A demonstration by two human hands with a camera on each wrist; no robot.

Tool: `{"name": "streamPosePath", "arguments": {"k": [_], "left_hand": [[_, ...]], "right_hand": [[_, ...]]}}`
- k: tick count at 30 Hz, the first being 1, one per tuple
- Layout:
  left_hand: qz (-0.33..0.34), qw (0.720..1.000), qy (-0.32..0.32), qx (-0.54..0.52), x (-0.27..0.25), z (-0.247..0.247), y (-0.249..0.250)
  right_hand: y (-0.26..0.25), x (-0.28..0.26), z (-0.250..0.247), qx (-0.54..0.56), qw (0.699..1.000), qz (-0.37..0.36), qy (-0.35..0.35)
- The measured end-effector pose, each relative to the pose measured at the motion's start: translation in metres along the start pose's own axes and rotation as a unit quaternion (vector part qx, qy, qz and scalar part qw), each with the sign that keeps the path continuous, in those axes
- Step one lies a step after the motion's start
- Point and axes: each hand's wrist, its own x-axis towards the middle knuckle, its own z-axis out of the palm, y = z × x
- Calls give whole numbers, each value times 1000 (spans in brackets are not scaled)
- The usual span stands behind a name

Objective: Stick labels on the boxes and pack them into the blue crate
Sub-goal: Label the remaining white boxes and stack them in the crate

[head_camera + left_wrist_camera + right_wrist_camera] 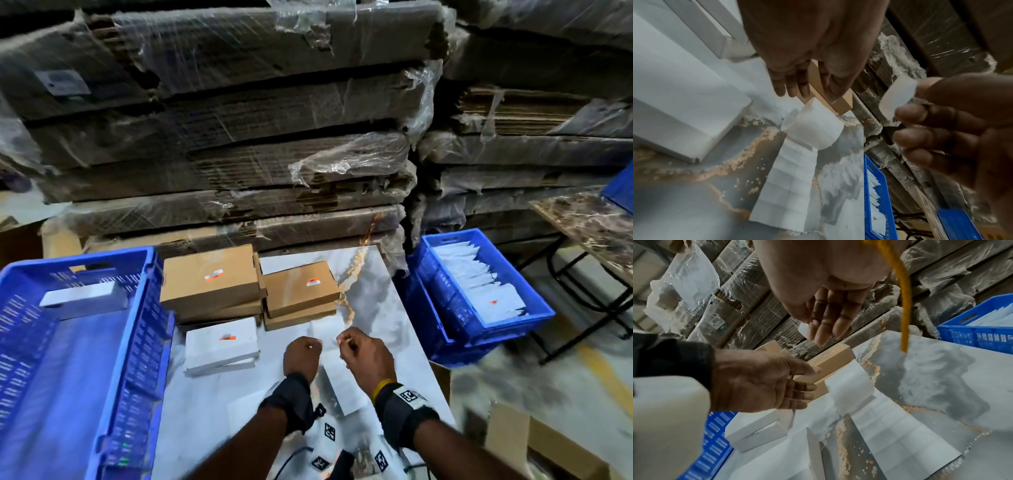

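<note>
Your two hands hover close together over a marble-patterned table [387,298]. Your right hand [368,349] pinches a small white label [898,99] between thumb and fingertip, its other fingers loosely curled. Your left hand [303,356] is loosely curled; you cannot tell whether it holds anything. Beneath them a label strip [789,186] lies unrolled, its far end curled up. Brown boxes [212,277] and a white box [221,344] sit just beyond, beside the blue crate [137,342] on your left, which holds one white box [82,298].
</note>
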Motion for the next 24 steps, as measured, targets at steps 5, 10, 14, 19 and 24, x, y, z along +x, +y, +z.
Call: {"name": "streamPosePath", "arguments": {"k": [5,10,14,19,24], "left_hand": [[-95,963,-72,-243,-21,-27,-7],[-113,958,-76,-254,-34,-63,-17],[-123,954,-60,-266,-41,-88,-28],[-126,955,-57,-261,-43,-111,-44],[-129,962,-27,-240,-39,-130,-49]], "right_hand": [[-18,-3,20,-95,994,-49,2],[-40,-10,46,-108,989,-102,-26],[-55,-15,66,-103,984,-137,-38],[-67,-21,83,-55,984,-165,-42],[-74,-21,92,-3,990,-129,-65]]}}
